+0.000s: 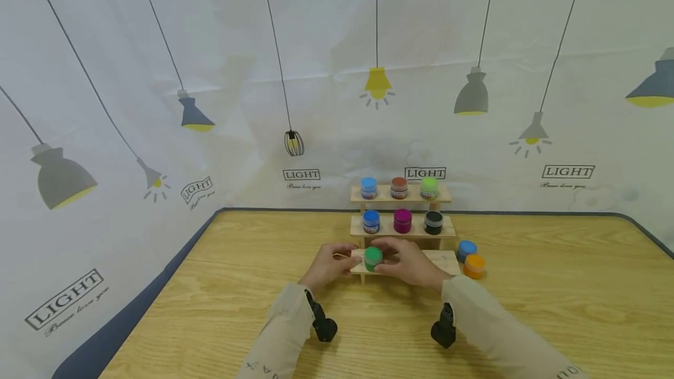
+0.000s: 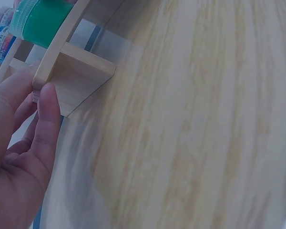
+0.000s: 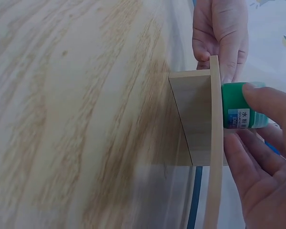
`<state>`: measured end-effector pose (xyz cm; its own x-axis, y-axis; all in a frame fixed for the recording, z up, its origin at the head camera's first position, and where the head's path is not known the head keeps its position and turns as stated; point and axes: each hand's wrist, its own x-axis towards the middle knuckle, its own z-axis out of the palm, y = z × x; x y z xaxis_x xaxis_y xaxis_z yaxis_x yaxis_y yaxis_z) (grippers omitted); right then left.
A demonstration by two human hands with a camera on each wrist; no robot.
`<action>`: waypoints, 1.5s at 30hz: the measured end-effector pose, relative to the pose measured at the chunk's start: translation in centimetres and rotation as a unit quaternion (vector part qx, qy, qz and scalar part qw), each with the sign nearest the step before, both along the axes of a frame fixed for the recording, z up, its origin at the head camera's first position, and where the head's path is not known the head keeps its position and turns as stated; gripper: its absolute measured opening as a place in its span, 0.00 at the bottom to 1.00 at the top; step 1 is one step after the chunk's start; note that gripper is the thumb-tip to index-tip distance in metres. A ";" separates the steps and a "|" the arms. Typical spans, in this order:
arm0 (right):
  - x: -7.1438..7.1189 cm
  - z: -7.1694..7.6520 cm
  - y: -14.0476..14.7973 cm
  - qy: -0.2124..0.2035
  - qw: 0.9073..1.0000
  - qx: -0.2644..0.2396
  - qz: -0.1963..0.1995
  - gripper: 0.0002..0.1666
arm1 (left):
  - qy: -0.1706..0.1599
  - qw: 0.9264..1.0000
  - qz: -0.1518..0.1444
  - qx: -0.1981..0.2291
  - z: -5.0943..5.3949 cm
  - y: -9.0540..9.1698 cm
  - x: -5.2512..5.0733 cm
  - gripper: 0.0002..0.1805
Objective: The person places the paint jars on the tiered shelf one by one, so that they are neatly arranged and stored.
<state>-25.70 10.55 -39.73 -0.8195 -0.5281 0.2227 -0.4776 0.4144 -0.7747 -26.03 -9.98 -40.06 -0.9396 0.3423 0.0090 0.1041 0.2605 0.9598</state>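
Note:
A green paint jar [image 1: 373,258] stands at the left end of the lowest step of a three-tier wooden rack [image 1: 442,259]. My right hand [image 1: 411,263] holds this jar between thumb and fingers; in the right wrist view the jar's base [image 3: 236,106] meets the board. At the board's left end, my left hand [image 1: 329,265] pinches the wood, its thumb and fingers on either side of the edge in the left wrist view. On the middle tier sit a blue jar [image 1: 371,222], a magenta jar [image 1: 402,221] and a black jar [image 1: 433,223].
The top tier bears a light blue jar [image 1: 368,188], a brown-red jar [image 1: 399,188] and a lime green jar [image 1: 429,188]. Right of the rack, a blue jar [image 1: 466,250] and an orange jar [image 1: 474,266] stand on the wooden table [image 1: 237,297]. A printed cloth hangs behind.

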 end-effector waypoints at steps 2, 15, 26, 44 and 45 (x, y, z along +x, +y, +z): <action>0.1 0.1 0.3 -0.006 1.000 -0.004 -0.004 0.28 | 0.000 1.000 -0.001 0.002 -0.3 -0.1 -0.2 0.19; 1.5 0.6 3.2 0.005 1.000 0.006 -0.024 0.25 | -0.009 1.000 0.014 -0.005 -1.9 -0.2 -1.2 0.19; 2.6 1.0 7.5 -0.006 0.998 -0.027 -0.059 0.24 | -0.012 1.000 0.014 -0.006 -2.4 -0.3 -1.6 0.20; 2.6 0.0 13.9 0.039 0.984 0.020 -0.174 0.26 | -0.026 1.000 0.009 0.008 -2.3 -0.4 -1.5 0.21; 2.6 -0.1 14.0 0.039 0.983 0.021 -0.177 0.25 | -0.027 1.000 0.009 0.007 -2.3 -0.4 -1.5 0.21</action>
<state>-23.13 24.56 -39.84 -0.9351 -0.2228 0.2755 -0.3542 0.5968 -0.7200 -27.55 -10.41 -42.41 -0.9448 0.3254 -0.0375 0.0472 0.2486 0.9674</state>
